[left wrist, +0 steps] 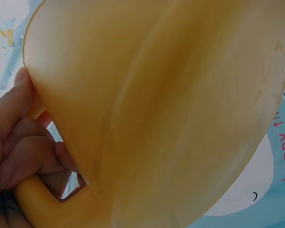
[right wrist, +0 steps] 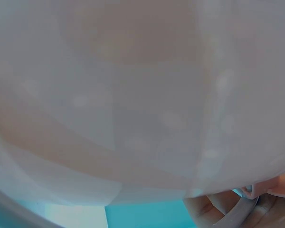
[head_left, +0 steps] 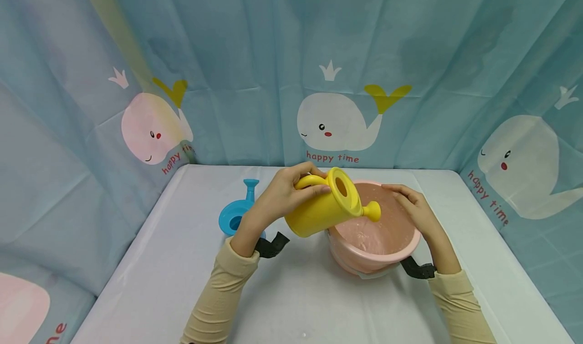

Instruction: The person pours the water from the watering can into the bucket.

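The step in hand looks like emptying the yellow watering can (head_left: 314, 213) into the pink basin (head_left: 378, 258): the can is held tilted, its spout head (head_left: 372, 211) over the basin's inside. The left hand (head_left: 286, 189) grips the can's handle, thumb against the body; the right hand (head_left: 413, 210) holds the basin's rim at the right. The next move probably calls for more tilt from the left wrist while the right hand steadies the basin. Rippled glints in the basin suggest water, but no stream can be made out. The left forearm partly hides the blue watering can (head_left: 225, 216). In the wrist views, the can and the basin's blurred wall fill most of the picture, cropping the fingers.
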